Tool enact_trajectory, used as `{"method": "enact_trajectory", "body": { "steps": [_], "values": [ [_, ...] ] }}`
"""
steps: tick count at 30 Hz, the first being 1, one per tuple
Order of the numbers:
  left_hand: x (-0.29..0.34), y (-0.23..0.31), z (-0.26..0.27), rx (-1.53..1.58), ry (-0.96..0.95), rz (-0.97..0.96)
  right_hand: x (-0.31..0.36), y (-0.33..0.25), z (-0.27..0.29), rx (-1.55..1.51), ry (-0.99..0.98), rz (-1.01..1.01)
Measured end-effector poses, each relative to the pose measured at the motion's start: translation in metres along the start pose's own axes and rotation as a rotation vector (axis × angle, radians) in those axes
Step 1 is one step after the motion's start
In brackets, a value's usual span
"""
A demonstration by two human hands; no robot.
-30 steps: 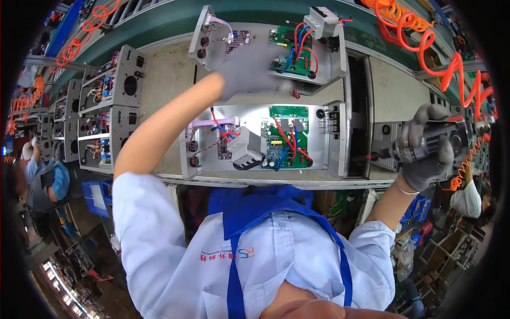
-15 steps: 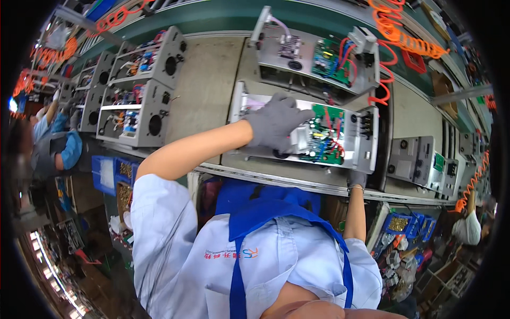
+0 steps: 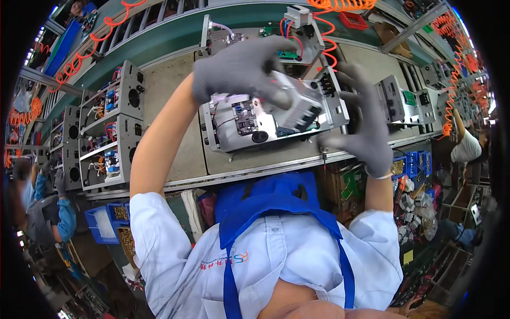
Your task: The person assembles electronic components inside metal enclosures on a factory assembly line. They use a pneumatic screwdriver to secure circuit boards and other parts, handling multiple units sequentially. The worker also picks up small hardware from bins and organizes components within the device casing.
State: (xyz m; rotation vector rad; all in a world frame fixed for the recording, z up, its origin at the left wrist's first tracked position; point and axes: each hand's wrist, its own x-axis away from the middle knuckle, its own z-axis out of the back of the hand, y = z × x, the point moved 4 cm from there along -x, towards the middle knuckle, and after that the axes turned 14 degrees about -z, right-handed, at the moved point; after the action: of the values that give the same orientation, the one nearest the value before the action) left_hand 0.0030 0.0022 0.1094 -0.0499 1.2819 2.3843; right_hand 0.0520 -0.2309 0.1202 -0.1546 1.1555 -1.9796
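My left hand (image 3: 241,69), in a grey glove, grips a silver boxy metal part (image 3: 305,101) with a dark ribbed lower edge. That part is tilted over the right half of an open metal chassis (image 3: 223,130) and covers most of what lies beneath; a sliver of green board shows under it. A small circuit board (image 3: 245,117) sits in the chassis's left half. My right hand (image 3: 366,125), also gloved and slightly blurred, is open beside the chassis's right end, its fingers spread and curved, with nothing in them.
Behind stands a second open chassis (image 3: 313,45) with red wires, near a coiled orange hose (image 3: 340,5). Wired metal cases (image 3: 127,98) are stacked at left; a grey unit (image 3: 390,101) lies at right. Blue bins (image 3: 101,226) hang below the bench edge. Other people work at both sides.
The silver part now stands tilted in my left hand above the chassis. My right hand has risen from the bench edge to the chassis's right end. The view has shifted.
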Motion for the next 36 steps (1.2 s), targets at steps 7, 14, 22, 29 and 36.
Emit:
{"method": "enact_trajectory", "body": {
  "steps": [7, 14, 22, 29, 36],
  "values": [
    [-0.044, 0.017, -0.008, -0.171, 0.09, -0.132, -0.032, -0.002, -0.02, 0.31, 0.034, 0.17],
    [0.015, -0.051, -0.098, -0.155, 0.784, 0.124, -0.012, 0.155, 0.056, -1.47, 0.101, -0.256],
    [-0.077, -0.121, -0.203, -0.108, 0.833, 0.072, 0.012, 0.156, 0.059, -1.777, 0.127, -0.359],
    [-0.07, -0.076, -0.171, 0.446, 1.109, 0.103, 0.014, 0.192, 0.065, -1.568, 0.101, -0.46],
    [-0.017, 0.002, -0.088, 0.019, 0.988, -0.371, 0.006, 0.219, 0.053, -1.407, 0.067, -0.554]
  ]
}}
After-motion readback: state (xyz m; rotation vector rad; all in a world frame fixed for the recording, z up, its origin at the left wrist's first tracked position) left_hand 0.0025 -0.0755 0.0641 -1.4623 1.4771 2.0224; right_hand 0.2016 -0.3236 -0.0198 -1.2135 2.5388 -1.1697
